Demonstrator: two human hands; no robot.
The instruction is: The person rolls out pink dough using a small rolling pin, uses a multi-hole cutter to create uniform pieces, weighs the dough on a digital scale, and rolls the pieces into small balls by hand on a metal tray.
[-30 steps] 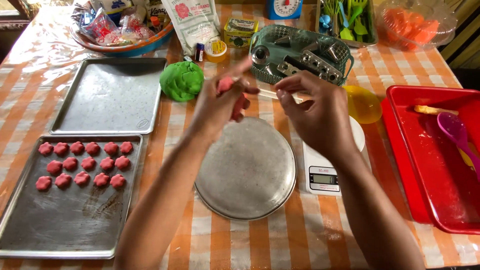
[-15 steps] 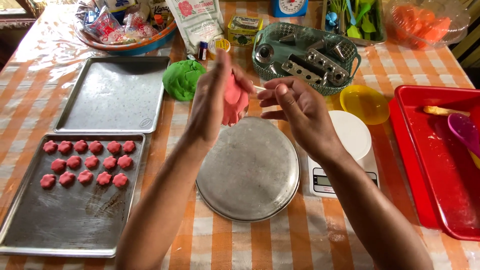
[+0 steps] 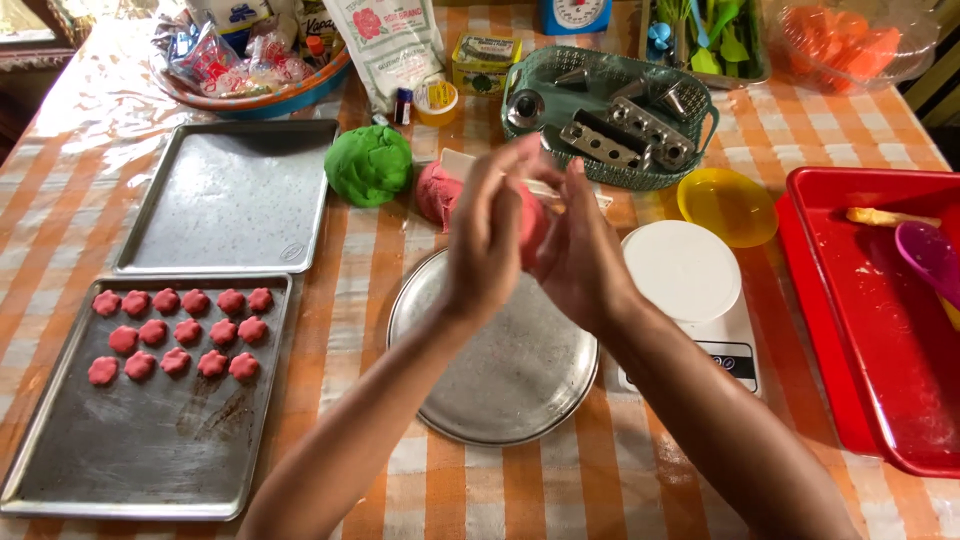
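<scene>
Head view. We see the left hand (image 3: 490, 235) and the right hand (image 3: 580, 250) raised together above the round metal pan (image 3: 500, 390), palms turned toward each other and fingers curled, closed around a piece of pink dough (image 3: 533, 222) that shows only as a narrow strip between them. How tightly the fingers press we cannot tell. A larger pink dough lump (image 3: 436, 192) lies on the desk (image 3: 360, 270) just behind the left hand, beside a green dough ball (image 3: 368, 165). The desk carries an orange-and-white checked cloth.

To the left we note two rectangular trays: the far baking tray (image 3: 232, 195) holds nothing but a dusting of specks, while the near baking tray (image 3: 150, 440) bears three rows of small pink flower-shaped cookies (image 3: 180, 332) in its upper part.

To the right of the pan stands a white kitchen scale (image 3: 690, 290), partly hidden by the right forearm, with a yellow bowl (image 3: 727, 205) just behind it. A red tray (image 3: 880, 330) at the right edge contains a purple spoon (image 3: 930, 255). Behind the hands, a green basket (image 3: 610, 120) holds metal press parts; farther back are a white bag (image 3: 385, 45) and a bowl of wrapped packets (image 3: 240, 65).
</scene>
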